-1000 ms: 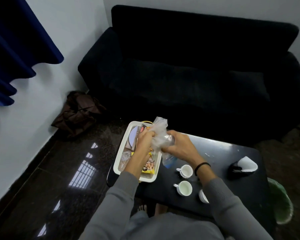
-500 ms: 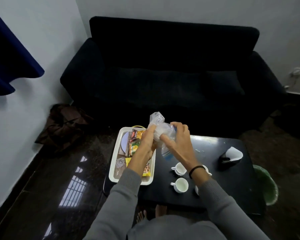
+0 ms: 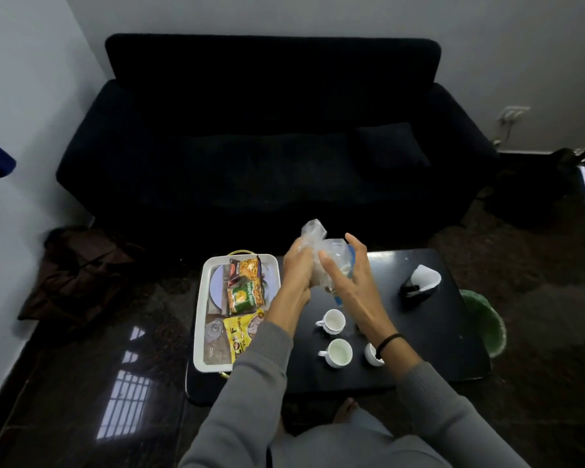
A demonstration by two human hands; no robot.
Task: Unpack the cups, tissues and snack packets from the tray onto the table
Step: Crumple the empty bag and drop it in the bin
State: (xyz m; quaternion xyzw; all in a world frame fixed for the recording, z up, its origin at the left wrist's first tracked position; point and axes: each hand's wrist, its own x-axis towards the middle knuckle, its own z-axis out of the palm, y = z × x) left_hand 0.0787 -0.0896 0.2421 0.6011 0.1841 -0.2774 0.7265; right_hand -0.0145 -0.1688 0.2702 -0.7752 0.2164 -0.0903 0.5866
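Left hand is closed round the crumpled neck of a clear plastic bag. Right hand is cupped against the bag's side, thumb in front, fingers spread behind (contents cannot be made out). The bag is held in the air above the black bench, between the white tray and three white cups stood on the bench. Three snack packets are seen lying in the tray: red packet, green packet, yellow packet. A black tissue holder is noted on the bench's right side.
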